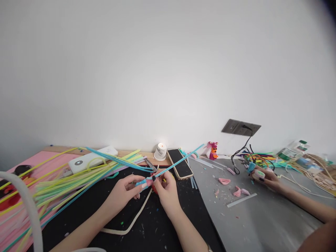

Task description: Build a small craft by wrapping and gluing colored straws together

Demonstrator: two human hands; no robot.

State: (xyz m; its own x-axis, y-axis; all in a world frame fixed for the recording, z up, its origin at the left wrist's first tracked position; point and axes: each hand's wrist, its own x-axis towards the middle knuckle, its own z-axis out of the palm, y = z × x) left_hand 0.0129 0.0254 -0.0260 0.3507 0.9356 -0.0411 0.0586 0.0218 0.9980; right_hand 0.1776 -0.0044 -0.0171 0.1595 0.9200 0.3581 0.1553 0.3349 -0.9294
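Above the black mat, my left hand pinches the left end of a small blue and pink piece made of fuzzy stems. Close beside it, my right hand has its fingers closed on the same piece at its right side. A long blue stem sticks out up and to the right, and more blue stems stretch up and to the left. Partly hidden behind my right hand is something red and yellow. Scissors lie just behind the hands.
Many pastel stems and a white power bank lie at left. A white cup and a phone stand behind. On the grey table are pink scraps, a small figure and another person's hand.
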